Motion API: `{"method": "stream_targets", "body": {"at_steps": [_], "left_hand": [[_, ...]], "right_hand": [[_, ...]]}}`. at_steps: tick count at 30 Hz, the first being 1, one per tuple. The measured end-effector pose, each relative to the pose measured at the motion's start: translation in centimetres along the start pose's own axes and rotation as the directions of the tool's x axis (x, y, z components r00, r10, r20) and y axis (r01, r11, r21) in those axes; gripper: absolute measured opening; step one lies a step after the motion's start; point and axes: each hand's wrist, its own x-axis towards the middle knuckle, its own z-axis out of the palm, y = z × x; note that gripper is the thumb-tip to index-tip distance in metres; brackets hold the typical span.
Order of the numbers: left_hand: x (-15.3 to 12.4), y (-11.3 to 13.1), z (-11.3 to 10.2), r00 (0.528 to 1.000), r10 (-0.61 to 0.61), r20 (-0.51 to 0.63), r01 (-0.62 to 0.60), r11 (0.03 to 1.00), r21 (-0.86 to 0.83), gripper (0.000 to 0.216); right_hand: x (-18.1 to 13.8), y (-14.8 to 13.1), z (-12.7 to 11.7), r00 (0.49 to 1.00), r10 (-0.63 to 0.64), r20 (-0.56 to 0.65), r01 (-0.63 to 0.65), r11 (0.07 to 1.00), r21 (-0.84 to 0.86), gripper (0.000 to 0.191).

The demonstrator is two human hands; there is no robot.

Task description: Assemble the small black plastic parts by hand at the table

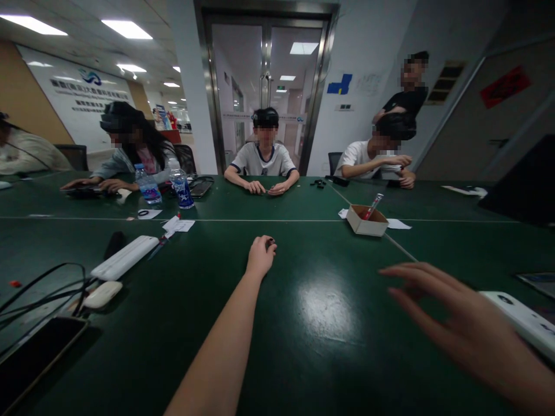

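Head view shows your left hand (261,256) stretched far out over the green tabletop (329,346), its fingers (267,247) curled together into a loose fist. A small dark object (271,242) peeks out at their tips; it seems pinched there, low over the surface or touching it, though too little of it shows to say what it is. Your right hand (455,315) hovers near the tabletop's right side, palm down and blurred. Its fingers (410,274) are spread apart and hold nothing, and it lies just beside a white flat device (522,320) at the edge.

As a judgement, the step in hand is the grasp on that dark piece, with the right hand idle. Any lift from here calls for a firm pinch, since the piece is tiny and mostly hidden inside the fist.

Well beyond the left hand, to its right, stands an open cardboard box (367,222) with a red-tipped pen (373,205) leaning in it. To the left lie a long white oblong device (125,257), a small white oval one (103,294), black cables (43,289) and a dark phone (37,352). Two water bottles (181,185) stand farther back. Across the tabletop sit several other people; the hands of the one opposite (265,187) rest on the surface, well apart from yours.
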Motion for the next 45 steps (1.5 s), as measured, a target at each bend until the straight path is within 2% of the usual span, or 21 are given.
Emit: {"method": "stream_targets", "body": {"at_steps": [1,2,4,5,6,8,11,14,16,19,22,26,30,36,45], "left_hand": [[0.0,-0.1,0.1,1.0,-0.003,-0.004,0.003,1.0,-0.011,0.012],[0.0,-0.3,-0.1,1.0,-0.013,0.004,0.013,0.999,-0.038,0.013],[0.4,-0.8,-0.7,0.998,-0.063,0.025,0.067,0.985,-0.16,0.014],[0.7,-1.0,-1.1,0.995,-0.1,0.018,0.101,0.963,-0.251,0.016],[1.0,-1.2,-1.4,0.99,-0.142,0.0,0.133,0.928,-0.349,0.02],[1.8,-1.6,-2.0,0.975,-0.217,-0.039,0.165,0.835,-0.525,0.03],[2.4,-1.9,-2.5,0.965,-0.254,-0.071,0.148,0.745,-0.65,0.038],[2.5,-1.9,-2.6,0.969,-0.237,-0.069,0.13,0.729,-0.672,0.037],[2.5,-1.8,-2.5,0.975,-0.22,-0.031,0.145,0.736,-0.661,0.037],[2.3,-1.6,-2.3,0.978,-0.203,0.037,0.182,0.765,-0.618,0.035],[2.2,-1.7,-2.0,0.981,-0.184,0.056,0.183,0.81,-0.557,0.028],[2.0,-2.6,-1.6,0.999,-0.048,-0.019,0.038,0.935,-0.352,0.019],[1.9,-3.2,-1.3,0.999,0.05,-0.021,-0.053,0.973,-0.223,0.016],[1.7,-2.1,-1.3,0.998,-0.038,-0.045,0.025,0.969,-0.246,0.017],[1.3,-1.7,-1.8,0.991,-0.07,-0.113,0.046,0.978,-0.204,0.026]], "right_hand": [[2.0,-0.1,1.5,0.991,-0.031,0.128,0.017,0.994,0.107,0.024],[4.2,0.0,3.4,0.97,-0.027,0.24,-0.021,0.98,0.197,0.02],[8.3,0.1,7.8,0.93,0.006,0.367,-0.14,0.93,0.341,0.013],[10.0,0.2,10.3,0.913,0.062,0.402,-0.233,0.891,0.39,0.012],[11.5,0.1,12.8,0.89,0.138,0.435,-0.343,0.832,0.437,0.013],[13.6,-0.4,17.7,0.814,0.262,0.519,-0.557,0.606,0.567,0.009],[14.6,-1.5,23.4,0.83,0.249,0.499,-0.554,0.468,0.688,0.023],[14.3,-1.4,26.3,0.862,0.25,0.441,-0.505,0.353,0.787,0.017],[14.2,-0.2,27.1,0.862,0.267,0.43,-0.495,0.262,0.829,0.011],[14.1,1.9,27.4,0.874,0.282,0.395,-0.439,0.113,0.891,0.026],[14.0,3.0,27.3,0.892,0.278,0.357,-0.383,0.043,0.923,0.038],[13.8,3.0,27.2,0.881,0.296,0.37,-0.391,0.013,0.92,0.034],[13.9,2.9,27.3,0.851,0.362,0.38,-0.4,-0.022,0.916,0.018],[14.0,2.8,27.2,0.834,0.376,0.403,-0.426,-0.023,0.904,0.016],[14.0,2.5,27.2,0.819,0.398,0.413,-0.443,-0.02,0.896,0.021]]}}
